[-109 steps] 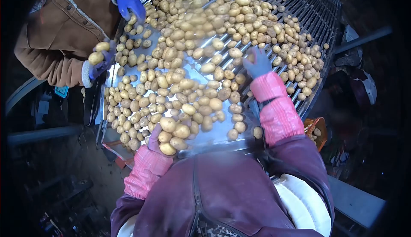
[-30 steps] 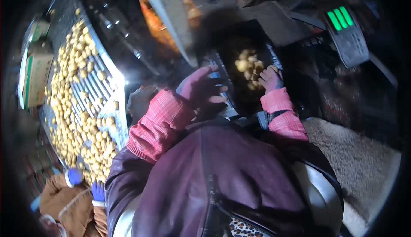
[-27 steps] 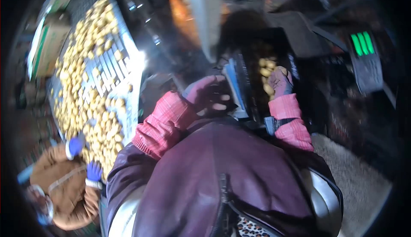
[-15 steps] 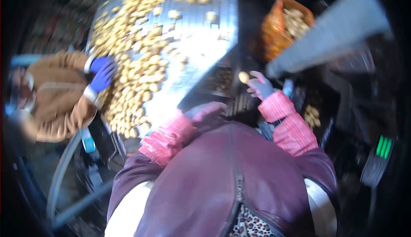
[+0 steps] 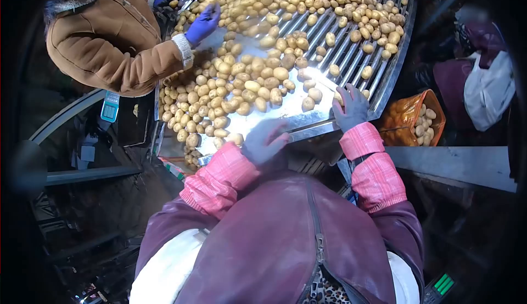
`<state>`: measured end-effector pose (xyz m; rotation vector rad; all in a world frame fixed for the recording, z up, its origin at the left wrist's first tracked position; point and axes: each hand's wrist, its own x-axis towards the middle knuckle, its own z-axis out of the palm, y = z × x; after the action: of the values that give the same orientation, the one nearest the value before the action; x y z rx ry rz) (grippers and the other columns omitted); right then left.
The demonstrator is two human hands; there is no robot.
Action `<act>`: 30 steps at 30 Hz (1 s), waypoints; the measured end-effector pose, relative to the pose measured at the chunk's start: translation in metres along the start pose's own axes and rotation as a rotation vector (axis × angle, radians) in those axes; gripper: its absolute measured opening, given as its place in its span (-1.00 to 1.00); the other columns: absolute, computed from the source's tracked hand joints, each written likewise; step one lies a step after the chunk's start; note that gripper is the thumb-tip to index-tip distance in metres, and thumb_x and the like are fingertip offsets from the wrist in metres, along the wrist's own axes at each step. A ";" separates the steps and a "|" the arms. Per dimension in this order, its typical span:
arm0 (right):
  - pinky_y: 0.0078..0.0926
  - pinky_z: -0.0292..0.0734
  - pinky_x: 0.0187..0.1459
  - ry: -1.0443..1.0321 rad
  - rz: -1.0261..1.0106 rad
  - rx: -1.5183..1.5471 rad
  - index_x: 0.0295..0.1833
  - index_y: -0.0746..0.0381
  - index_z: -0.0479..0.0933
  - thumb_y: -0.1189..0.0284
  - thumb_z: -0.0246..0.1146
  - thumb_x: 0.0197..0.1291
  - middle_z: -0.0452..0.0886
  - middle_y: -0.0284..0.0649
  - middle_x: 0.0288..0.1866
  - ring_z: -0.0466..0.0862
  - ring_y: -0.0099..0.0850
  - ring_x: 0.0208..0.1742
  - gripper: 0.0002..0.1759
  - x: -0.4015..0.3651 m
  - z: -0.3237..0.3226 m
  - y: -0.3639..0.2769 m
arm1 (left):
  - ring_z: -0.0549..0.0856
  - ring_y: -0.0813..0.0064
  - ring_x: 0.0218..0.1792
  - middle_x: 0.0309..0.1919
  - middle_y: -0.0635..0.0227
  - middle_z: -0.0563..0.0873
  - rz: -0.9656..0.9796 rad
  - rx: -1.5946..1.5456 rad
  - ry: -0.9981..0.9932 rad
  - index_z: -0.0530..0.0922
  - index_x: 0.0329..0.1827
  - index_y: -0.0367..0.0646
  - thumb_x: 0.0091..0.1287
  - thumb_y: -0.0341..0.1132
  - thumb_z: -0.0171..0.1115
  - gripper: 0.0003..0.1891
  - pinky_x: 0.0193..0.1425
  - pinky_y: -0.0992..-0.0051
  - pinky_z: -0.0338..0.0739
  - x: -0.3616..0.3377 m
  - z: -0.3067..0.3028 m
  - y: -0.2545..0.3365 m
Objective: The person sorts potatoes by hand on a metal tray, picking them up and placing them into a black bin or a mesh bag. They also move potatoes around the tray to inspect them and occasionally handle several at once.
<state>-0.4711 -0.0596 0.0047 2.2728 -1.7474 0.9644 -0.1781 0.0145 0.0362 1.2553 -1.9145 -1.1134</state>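
Observation:
Many potatoes (image 5: pixel 252 85) lie on a metal table with a roller section (image 5: pixel 384 84). My left hand (image 5: pixel 265 142), in a grey glove and partly blurred, hovers at the table's near edge with its fingers apart and nothing in them. Further right, my right hand (image 5: pixel 350 108), also gloved, reaches over the near edge of the rollers. Its fingers are curved round a potato (image 5: pixel 338 99), which shows beside the thumb.
At the left a co-worker in a brown jacket (image 5: pixel 112 35) reaches over the potatoes with purple gloves (image 5: pixel 203 25). An orange sack of potatoes (image 5: pixel 403 118) lies right of the table, above a grey beam (image 5: pixel 455 164). Another person (image 5: pixel 472 76) is partly visible at the far right.
The view has turned, bringing more of the rollers in. My right hand has gone from beside the table to its near edge. One of the co-worker's hands has moved away from the other.

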 end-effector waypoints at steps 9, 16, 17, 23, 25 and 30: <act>-0.11 0.50 0.11 -0.152 0.140 -0.051 0.04 0.19 0.58 0.23 0.35 0.10 0.60 -0.11 0.03 0.60 -0.08 0.05 -0.59 0.006 0.008 -0.003 | 0.07 -0.22 0.58 0.58 -0.12 0.12 -0.109 1.035 -0.120 0.16 0.62 0.08 0.33 0.34 0.05 -0.12 0.60 -0.15 -0.12 0.068 -0.066 -0.075; -0.14 0.51 0.09 -0.165 0.153 -0.092 0.03 0.16 0.58 0.23 0.35 0.10 0.62 -0.12 0.01 0.61 -0.10 0.05 -0.61 0.000 0.012 0.001 | 0.00 -0.07 0.62 0.65 0.12 0.00 -0.283 1.069 -0.075 0.05 0.65 0.17 0.39 0.37 -0.09 -0.16 0.53 -0.27 -0.08 0.134 -0.093 -0.105; -0.14 0.51 0.08 -0.183 0.169 -0.088 0.03 0.16 0.58 0.23 0.35 0.10 0.62 -0.13 0.01 0.61 -0.10 0.04 -0.61 0.001 0.011 0.000 | 0.01 -0.04 0.61 0.65 0.14 0.01 -0.316 1.049 -0.033 0.07 0.64 0.16 0.40 0.35 -0.09 -0.17 0.52 -0.27 -0.06 0.136 -0.097 -0.108; -0.15 0.52 0.03 -0.201 0.204 -0.100 0.00 0.16 0.59 0.26 0.35 0.10 0.64 -0.14 -0.04 0.63 -0.11 -0.02 -0.64 0.008 0.008 -0.007 | 0.61 0.10 -0.03 -0.10 0.22 0.65 0.180 0.702 0.166 0.59 -0.01 -0.09 0.35 -0.11 0.17 -0.70 0.03 0.07 0.46 0.158 -0.060 -0.061; -0.16 0.53 0.03 -0.197 0.199 -0.103 -0.01 0.17 0.59 0.27 0.35 0.11 0.65 -0.14 -0.06 0.64 -0.10 -0.02 -0.65 0.009 0.006 -0.008 | 0.64 0.07 -0.14 -0.15 0.16 0.64 0.296 0.670 0.087 0.62 -0.11 -0.10 0.27 -0.14 0.25 -0.74 -0.07 0.11 0.51 0.169 -0.036 -0.051; -0.17 0.53 0.02 -0.192 0.210 -0.089 0.00 0.18 0.59 0.28 0.35 0.13 0.66 -0.13 -0.07 0.64 -0.09 -0.02 -0.65 0.009 0.006 -0.011 | 0.67 0.07 -0.16 -0.14 0.13 0.62 0.202 0.809 -0.105 0.57 0.00 -0.01 0.28 -0.12 0.23 -0.71 -0.10 0.08 0.54 0.155 -0.028 -0.049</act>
<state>-0.4576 -0.0667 0.0079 2.2247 -2.0961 0.7012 -0.1934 -0.1476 0.0108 1.3513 -2.6265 -0.2822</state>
